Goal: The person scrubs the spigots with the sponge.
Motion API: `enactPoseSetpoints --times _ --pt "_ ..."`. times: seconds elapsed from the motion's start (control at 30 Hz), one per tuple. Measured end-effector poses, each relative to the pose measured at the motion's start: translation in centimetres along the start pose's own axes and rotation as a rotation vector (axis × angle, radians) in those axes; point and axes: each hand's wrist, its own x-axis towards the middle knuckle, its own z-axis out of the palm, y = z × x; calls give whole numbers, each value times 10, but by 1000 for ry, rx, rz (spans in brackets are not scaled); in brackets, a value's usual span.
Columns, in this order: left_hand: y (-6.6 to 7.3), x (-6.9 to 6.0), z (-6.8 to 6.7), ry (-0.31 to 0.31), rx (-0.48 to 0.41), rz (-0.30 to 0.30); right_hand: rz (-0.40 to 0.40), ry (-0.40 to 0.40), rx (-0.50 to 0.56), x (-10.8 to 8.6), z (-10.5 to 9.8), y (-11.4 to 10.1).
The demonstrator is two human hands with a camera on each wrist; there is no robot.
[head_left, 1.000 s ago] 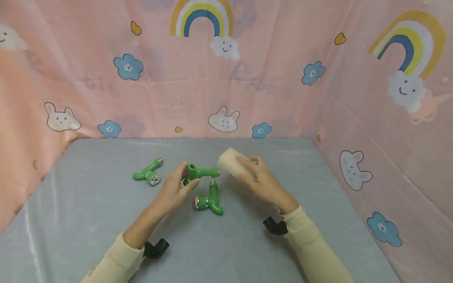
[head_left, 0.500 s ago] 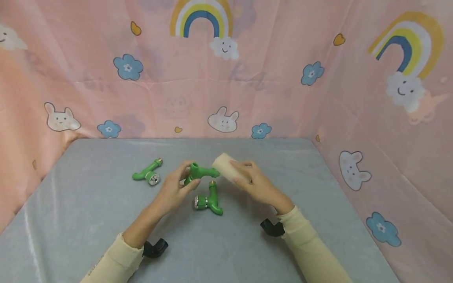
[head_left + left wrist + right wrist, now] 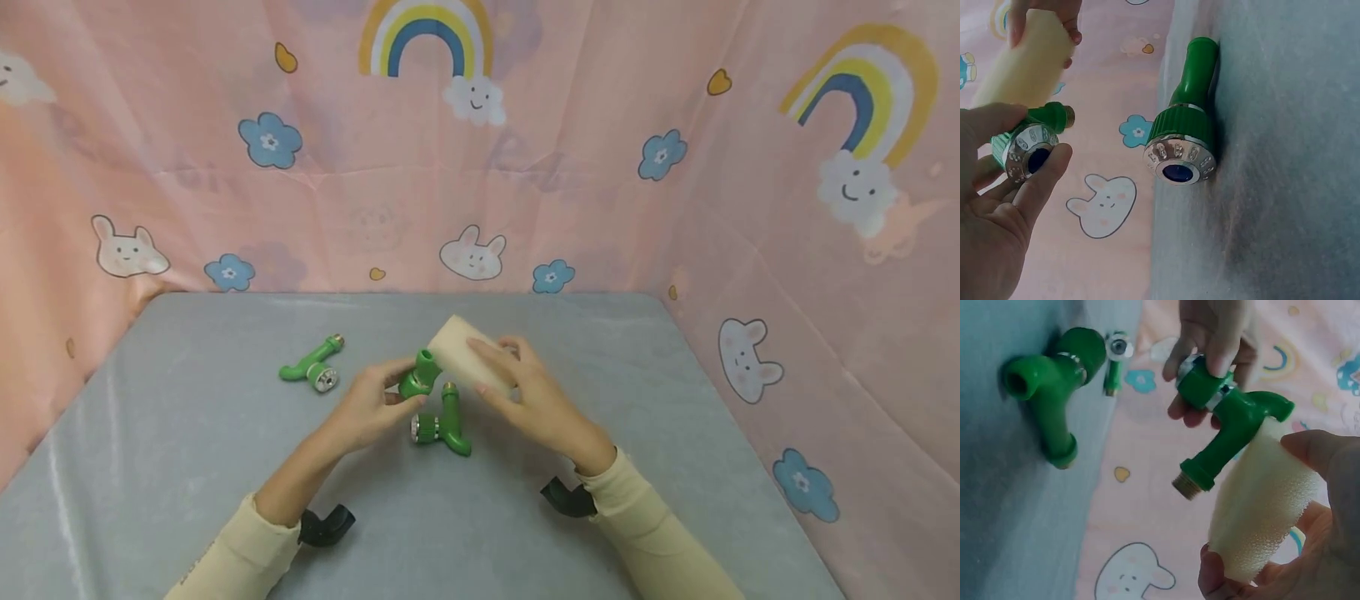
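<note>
By its ribbed knob, my left hand [image 3: 375,408] grips a green faucet [image 3: 1235,425] and keeps it above the table. Its threaded brass end shows in the right wrist view. In my right hand [image 3: 543,404] is a cream sponge [image 3: 465,350], pinched between thumb and fingers. The sponge [image 3: 1260,500] touches the faucet beside the spout in the right wrist view. Just below the held faucet, a second green faucet [image 3: 450,425] lies on the table. Farther left lies a third green faucet [image 3: 311,367], its silver knob end facing me.
The grey cloth-covered table [image 3: 187,467] ends at a pink patterned curtain [image 3: 337,192] behind and on the right. Black curved pieces [image 3: 326,527] stick out at both wrists, close to the tabletop.
The held faucet has turned in my left hand, so its spout now faces more toward me. My right hand has moved left with the sponge. The two lying faucets stay put.
</note>
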Motion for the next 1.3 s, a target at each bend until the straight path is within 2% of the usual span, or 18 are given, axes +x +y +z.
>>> enactPoseSetpoints --times 0.1,0.27,0.37,0.47,0.63,0.87,1.07,1.2,1.3 --pt "1 1 -1 15 19 18 8 10 -17 2 2 4" --pt "2 1 -1 30 43 23 95 19 -94 4 -4 21" --pt "2 0 0 27 41 17 121 43 -87 4 -10 24" --pt "2 0 1 29 40 35 85 63 -54 2 -12 18" --pt "2 0 5 46 58 75 -8 21 -34 2 -7 8" --pt "3 -1 5 73 45 61 49 26 -81 4 -3 18" --pt "4 0 4 78 63 108 66 37 -161 5 -8 33" --pt "5 0 3 72 55 128 49 82 -103 5 -13 31" --pt "5 -1 2 70 45 135 17 66 -36 5 -13 23"
